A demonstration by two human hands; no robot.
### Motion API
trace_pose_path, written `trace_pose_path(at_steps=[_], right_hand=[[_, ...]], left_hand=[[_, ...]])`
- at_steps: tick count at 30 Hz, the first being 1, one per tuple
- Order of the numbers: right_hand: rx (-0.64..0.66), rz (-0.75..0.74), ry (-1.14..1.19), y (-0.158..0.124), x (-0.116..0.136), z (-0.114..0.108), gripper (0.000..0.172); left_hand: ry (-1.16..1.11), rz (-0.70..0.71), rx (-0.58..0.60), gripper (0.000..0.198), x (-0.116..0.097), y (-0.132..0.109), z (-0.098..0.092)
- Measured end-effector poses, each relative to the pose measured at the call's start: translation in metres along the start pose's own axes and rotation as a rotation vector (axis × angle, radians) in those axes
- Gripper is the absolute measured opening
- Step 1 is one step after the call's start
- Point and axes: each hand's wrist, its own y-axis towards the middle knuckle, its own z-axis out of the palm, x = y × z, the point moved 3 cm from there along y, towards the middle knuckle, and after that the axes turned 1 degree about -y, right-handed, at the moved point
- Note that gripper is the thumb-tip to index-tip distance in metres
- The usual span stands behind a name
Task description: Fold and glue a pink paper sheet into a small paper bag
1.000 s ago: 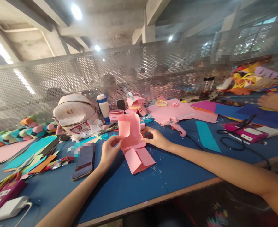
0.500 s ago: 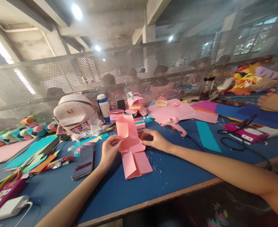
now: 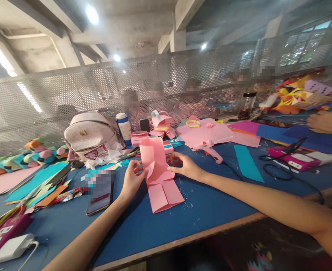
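Observation:
A folded sheet of pink paper (image 3: 158,169) is between my two hands, its far panel raised and its near flaps lying towards the table's front edge. My left hand (image 3: 133,176) pinches the paper's left side between thumb and fingers. On the other side, my right hand (image 3: 184,166) grips the right edge near the middle crease, fingers curled behind it. Just beyond the sheet lie small pink paper boxes (image 3: 139,138). A pink glue gun (image 3: 211,149) rests to the right of my right hand.
A phone (image 3: 100,197) lies left of my left wrist. Behind stand a white backpack (image 3: 91,131) and a bottle (image 3: 124,128) by a perforated metal screen. Pink power strips (image 3: 301,160) and cables lie at the sides. Another person's hand (image 3: 328,122) is at far right.
The pink paper has shifted slightly to the right, and its near flaps have flattened closer together. My left hand has moved slightly right along with it; my right hand has barely moved.

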Motion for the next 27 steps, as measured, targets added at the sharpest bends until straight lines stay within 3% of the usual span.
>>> trace_pose_path(at_steps=[3,6,9,11,13,15,16,18,23,27], right_hand=[[-0.003,0.023,-0.005,0.0,-0.006,0.001,0.042],[0.022,0.038,-0.015,0.001,-0.01,0.001,0.045],[0.05,0.058,-0.028,0.001,-0.011,0.002,0.046],[0.066,0.075,-0.044,0.001,-0.011,0.003,0.049],[0.075,0.095,-0.063,0.0,-0.011,0.004,0.051],[0.077,0.115,-0.084,0.0,-0.012,0.006,0.052],[0.077,0.124,-0.095,0.0,-0.012,0.007,0.052],[0.083,0.138,-0.123,0.001,-0.012,0.008,0.049],[0.224,0.162,-0.189,0.003,-0.008,0.001,0.042],[0.37,0.159,-0.178,0.004,-0.007,-0.007,0.047]], left_hand=[[0.013,0.018,-0.033,0.043,0.001,0.0,0.001],[0.086,0.103,-0.087,0.058,-0.014,-0.002,0.0],[0.343,0.416,-0.16,0.057,-0.044,-0.01,-0.003],[0.526,0.647,-0.168,0.046,-0.062,-0.019,-0.002],[0.657,0.906,-0.029,0.033,-0.075,-0.029,0.004],[0.726,1.121,0.244,0.024,-0.078,-0.041,0.015],[0.747,1.155,0.378,0.022,-0.077,-0.046,0.021],[0.786,1.082,0.54,0.023,-0.071,-0.05,0.03],[0.778,0.842,0.744,0.027,-0.058,-0.05,0.041],[0.637,0.704,0.786,0.021,-0.057,-0.047,0.042]])
